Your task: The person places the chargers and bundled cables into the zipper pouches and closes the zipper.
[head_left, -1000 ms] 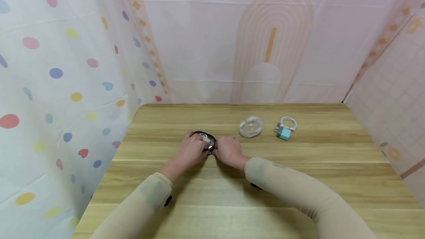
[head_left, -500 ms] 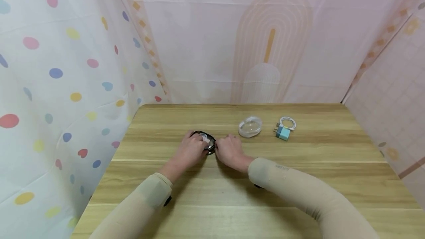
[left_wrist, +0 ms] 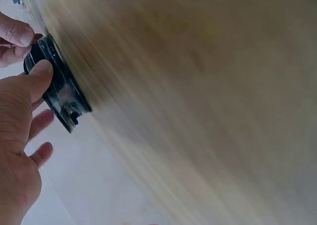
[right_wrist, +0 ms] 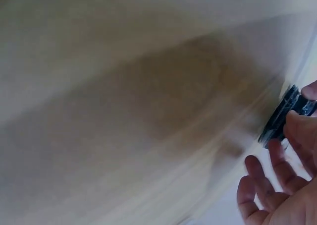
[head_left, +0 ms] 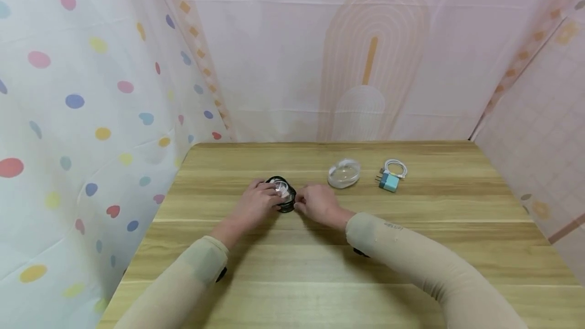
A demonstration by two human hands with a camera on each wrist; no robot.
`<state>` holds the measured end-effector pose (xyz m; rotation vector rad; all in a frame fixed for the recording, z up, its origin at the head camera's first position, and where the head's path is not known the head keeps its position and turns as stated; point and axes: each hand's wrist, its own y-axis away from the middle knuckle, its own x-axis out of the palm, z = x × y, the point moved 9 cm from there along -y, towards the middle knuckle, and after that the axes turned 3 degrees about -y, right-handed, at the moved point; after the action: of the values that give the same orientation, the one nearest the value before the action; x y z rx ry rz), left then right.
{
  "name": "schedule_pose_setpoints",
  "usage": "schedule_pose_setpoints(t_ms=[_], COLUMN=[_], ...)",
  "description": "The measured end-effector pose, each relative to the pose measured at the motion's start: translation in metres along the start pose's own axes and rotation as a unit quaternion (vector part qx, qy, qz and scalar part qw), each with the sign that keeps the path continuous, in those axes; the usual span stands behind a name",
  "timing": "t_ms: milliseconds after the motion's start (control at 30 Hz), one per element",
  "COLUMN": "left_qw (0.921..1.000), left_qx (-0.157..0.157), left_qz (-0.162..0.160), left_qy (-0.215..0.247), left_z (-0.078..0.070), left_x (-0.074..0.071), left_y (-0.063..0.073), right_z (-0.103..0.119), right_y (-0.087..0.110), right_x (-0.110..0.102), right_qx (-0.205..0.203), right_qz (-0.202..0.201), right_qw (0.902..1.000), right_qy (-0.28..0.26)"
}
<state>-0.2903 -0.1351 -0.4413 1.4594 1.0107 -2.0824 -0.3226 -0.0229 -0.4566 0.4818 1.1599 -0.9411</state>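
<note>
Pale wood-grain tabletop (head_left: pixel 292 278). Between the fingers: glossy black looped coil (head_left: pixel 287 207). Left hand (head_left: pixel 256 204) grips it; right hand (head_left: pixel 318 203) pinches at its edge. I judge: arranging loops; next calls for steady left hold.

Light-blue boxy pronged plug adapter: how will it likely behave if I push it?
The light-blue boxy plug adapter will probably slide, not roll, given its flat sides. Its projecting prongs may catch. The coiled white cable right beside it could shift too.
</note>
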Motion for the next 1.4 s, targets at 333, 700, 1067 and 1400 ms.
schedule_pose_setpoints(t_ms=[333,700,1067,1400], left_qw=[0.9869,0.9840,0.9873,0.9880], left_qx=[-0.141,-0.165,-0.117,-0.095], left_qz=[0.042,0.054,0.073,0.090], left_qy=[0.065,0.038,0.079,0.081], left_z=[-0.007,-0.006,0.003,0.008], left_x=[0.001,0.004,0.005,0.008], left_y=[-0.003,-0.004,-0.001,0.004], right_z=[0.006,0.008,0.005,0.008], right_y=[0.003,0.006,0.005,0.005], right_x=[0.001,0.002,0.003,0.003], right_qx=[-0.034,-0.016,-0.019,-0.029], right_qz=[-0.020,-0.004,-0.001,-0.019], right_qw=[0.9986,0.9951,0.9962,0.9952], right_qy=[-0.034,-0.097,-0.085,-0.091])
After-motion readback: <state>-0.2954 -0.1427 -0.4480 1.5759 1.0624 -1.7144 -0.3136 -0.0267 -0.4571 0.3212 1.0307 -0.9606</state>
